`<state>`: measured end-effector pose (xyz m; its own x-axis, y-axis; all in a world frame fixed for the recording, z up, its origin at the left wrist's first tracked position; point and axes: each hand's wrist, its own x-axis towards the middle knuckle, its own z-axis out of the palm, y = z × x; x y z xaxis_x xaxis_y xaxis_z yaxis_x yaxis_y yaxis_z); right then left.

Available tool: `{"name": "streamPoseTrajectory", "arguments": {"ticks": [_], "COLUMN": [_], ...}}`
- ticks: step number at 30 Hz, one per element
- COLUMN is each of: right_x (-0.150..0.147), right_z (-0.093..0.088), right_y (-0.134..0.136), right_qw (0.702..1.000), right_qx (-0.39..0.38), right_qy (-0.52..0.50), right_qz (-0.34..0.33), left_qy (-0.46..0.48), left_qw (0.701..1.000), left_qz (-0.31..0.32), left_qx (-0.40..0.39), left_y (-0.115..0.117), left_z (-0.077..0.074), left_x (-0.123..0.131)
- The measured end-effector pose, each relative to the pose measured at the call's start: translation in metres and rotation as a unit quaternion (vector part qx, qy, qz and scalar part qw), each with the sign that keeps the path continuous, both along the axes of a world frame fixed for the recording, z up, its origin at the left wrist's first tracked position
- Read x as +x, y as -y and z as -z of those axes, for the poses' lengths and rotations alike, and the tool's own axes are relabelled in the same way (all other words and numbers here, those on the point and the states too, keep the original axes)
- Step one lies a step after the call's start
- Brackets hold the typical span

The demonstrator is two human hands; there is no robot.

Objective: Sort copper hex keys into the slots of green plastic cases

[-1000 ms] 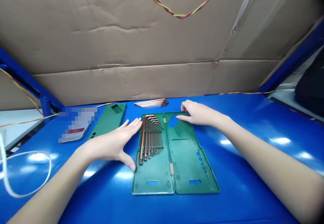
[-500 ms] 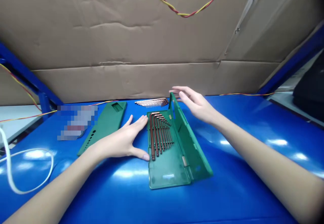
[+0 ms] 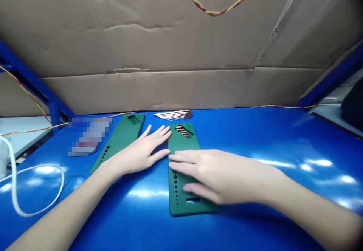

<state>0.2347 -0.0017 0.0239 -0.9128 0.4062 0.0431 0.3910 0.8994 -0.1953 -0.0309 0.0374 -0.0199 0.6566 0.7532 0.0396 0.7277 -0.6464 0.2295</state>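
Observation:
A closed green hex key case [image 3: 181, 141] lies flat on the blue table in front of me. Copper-coloured hex keys [image 3: 183, 131] show through the slanted window at its far end. Across the lid rests my right hand [image 3: 204, 171], flat with fingers stretched out, hiding part of the case. My left hand [image 3: 144, 151] is spread out, its fingertips touching the case's left edge. Partly behind the left forearm lies a second green case [image 3: 121, 134], also closed. Beyond the cases, near the cardboard wall, is a loose row of hex keys [image 3: 173, 114].
A blurred-out flat object [image 3: 90, 137] lies at the left of the blue table [image 3: 127, 220]. A white cable [image 3: 36, 168] loops at the left edge. Cardboard [image 3: 159, 47] walls the back, with a red-yellow twisted wire [image 3: 198, 5] hanging before it. Blue frame posts [image 3: 31, 81] stand at the sides.
The lid of the right-hand case has swung down to the left and is now closed over the hex keys. My right hand moved nearer and onto the lid; my left stayed beside it.

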Motion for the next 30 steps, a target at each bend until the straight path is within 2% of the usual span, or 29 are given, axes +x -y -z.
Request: {"name": "streamPoseTrajectory", "arguments": {"ticks": [3,6,9,12,14,17,18,20,24,30], "right_x": [-0.011,-0.016,-0.020,-0.026,-0.029,-0.030,-0.029,-0.026,-0.020,-0.003], "right_z": [0.005,0.011,0.011,0.014,0.021,0.034,0.038,0.042,0.040,0.041], "right_y": [0.023,0.031,0.029,0.024,0.021,0.018,0.018,0.018,0.026,0.030], "right_qw": [0.999,0.997,0.998,0.998,0.993,0.988,0.988,0.987,0.979,0.952], "right_qx": [0.046,0.073,0.065,0.029,0.019,0.010,0.001,-0.022,-0.017,-0.002], "right_qy": [0.019,0.024,0.004,-0.011,-0.027,-0.046,-0.046,-0.037,-0.025,0.028], "right_qz": [-0.014,-0.010,0.004,0.061,0.112,0.145,0.148,0.153,0.200,0.306], "left_qy": [-0.003,-0.012,-0.024,-0.030,-0.036,-0.075,-0.105,-0.159,-0.165,-0.186], "left_qw": [1.000,1.000,1.000,0.999,0.998,0.980,0.968,0.940,0.934,0.935], "left_qz": [-0.001,-0.006,-0.004,-0.006,-0.038,-0.164,-0.215,-0.303,-0.316,-0.299], "left_qx": [-0.007,-0.008,-0.005,0.014,0.041,0.088,0.081,0.011,-0.030,-0.043], "left_y": [0.000,0.001,0.002,0.000,-0.004,-0.013,-0.017,-0.021,-0.022,-0.011], "left_z": [0.002,-0.001,-0.005,-0.007,-0.005,0.000,0.002,0.006,0.011,0.003], "left_x": [0.002,0.003,0.006,0.003,-0.004,-0.024,-0.032,-0.047,-0.063,-0.056]}}
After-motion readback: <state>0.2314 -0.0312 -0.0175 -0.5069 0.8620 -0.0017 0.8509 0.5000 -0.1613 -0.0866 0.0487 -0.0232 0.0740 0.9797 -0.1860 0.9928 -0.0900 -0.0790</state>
